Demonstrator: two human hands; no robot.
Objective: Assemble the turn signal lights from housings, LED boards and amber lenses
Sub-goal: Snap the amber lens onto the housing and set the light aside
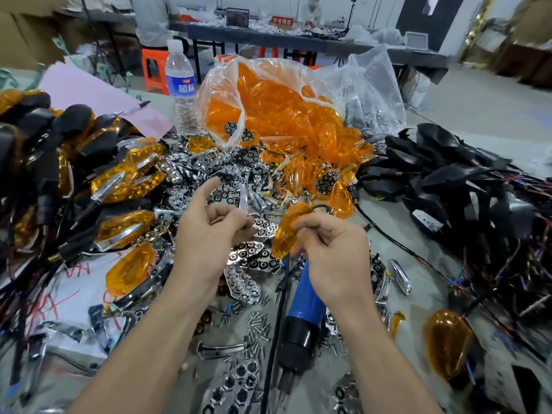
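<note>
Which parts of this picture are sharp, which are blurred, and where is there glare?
Head view: fairly sharp in the centre, around the right hand pinching the amber lens; the fingertips of the left hand are motion-blurred; the corners smear and bend from the wide lens; the chrome reflectors and the plastic bag catch glare.

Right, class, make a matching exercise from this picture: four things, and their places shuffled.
1. clear plastic water bottle with blue label
2. blue-and-black corded power tool
3. loose black plastic housings with wires
4. single amber plastic lens

A. heaped at far right
B. pinched by the right hand
C. upright, left of the clear bag of amber lenses
D. lying just below that hand

Pairs: 1-C, 2-D, 3-A, 4-B
</note>
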